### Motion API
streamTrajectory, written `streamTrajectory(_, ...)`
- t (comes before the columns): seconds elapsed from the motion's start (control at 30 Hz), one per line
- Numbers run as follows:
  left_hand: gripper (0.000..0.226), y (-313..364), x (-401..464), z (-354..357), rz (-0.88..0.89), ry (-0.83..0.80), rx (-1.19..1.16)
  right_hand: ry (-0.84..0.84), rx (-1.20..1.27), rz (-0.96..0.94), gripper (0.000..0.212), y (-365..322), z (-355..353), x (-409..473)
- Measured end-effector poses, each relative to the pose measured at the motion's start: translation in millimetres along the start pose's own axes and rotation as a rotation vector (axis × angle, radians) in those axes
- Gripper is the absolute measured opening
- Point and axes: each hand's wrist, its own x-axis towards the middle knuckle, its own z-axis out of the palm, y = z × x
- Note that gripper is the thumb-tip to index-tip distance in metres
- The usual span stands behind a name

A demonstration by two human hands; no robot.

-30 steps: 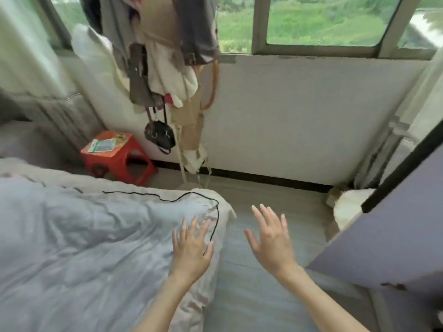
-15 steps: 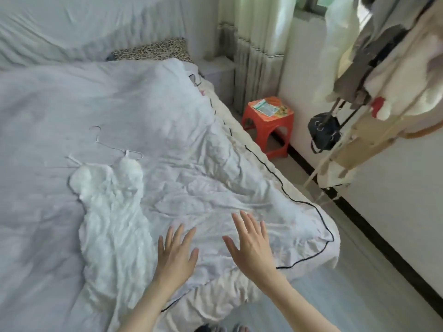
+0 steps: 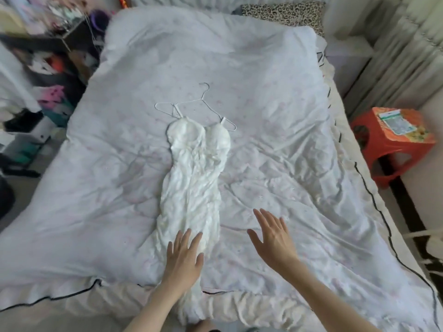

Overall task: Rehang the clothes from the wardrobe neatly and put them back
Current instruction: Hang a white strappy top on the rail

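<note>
Compared with half a second ago, the bed point(image 3: 275, 75) is now seen square-on, and the white dress point(image 3: 195, 168), which lay off to the left then, is centred in the view; the red stool point(image 3: 388, 149) is pushed to the right edge, and the hanging clothes and black bag seen at the right are gone from view, while a cluttered area point(image 3: 45, 68), blurred, is brought in at the left. The dress is laid flat lengthwise on the pale quilt, its hem reaching the near edge of the bed, with its thin straps looped on a white wire hanger point(image 3: 199, 104) that lies flat above the bodice. The left hand point(image 3: 184, 256), earlier over bare quilt, is now held over the lower skirt of the dress, palm down, fingers straight and slightly spread, nothing gripped; whether it touches the fabric cannot be told. The right hand point(image 3: 272, 238) is held just right of the dress over the quilt, palm down, fingers extended, holding nothing.
</note>
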Motion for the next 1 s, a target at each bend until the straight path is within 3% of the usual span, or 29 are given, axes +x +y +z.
streamTrajectory(0.13,0.055,-24,70,-29,0.025,0.043,-0.050,0.009,0.015,0.069,0.058,-16,3,92)
streamTrajectory(0.27,0.054,-59,169,-54,0.080,0.094,0.047,-0.017,0.035,0.166,0.059,-31,17,197)
streamTrajectory(0.37,0.065,-83,248,-60,0.158,0.014,0.082,-0.035,0.052,0.184,0.058,-37,31,270)
streamTrajectory(0.43,0.063,-92,302,-63,0.196,0.135,0.095,-0.065,0.022,0.164,0.058,-35,44,317)
streamTrajectory(0.53,0.060,-107,369,-53,0.218,0.116,0.096,-0.070,-0.050,0.152,0.058,-25,57,389)
streamTrajectory(0.8,0.057,-147,413,13,0.256,0.173,0.019,0.139,-0.165,0.125,0.063,-10,71,561)
streamTrajectory(1.0,0.056,-143,433,18,0.251,0.223,-0.005,0.157,-0.219,0.197,0.051,-21,93,599)
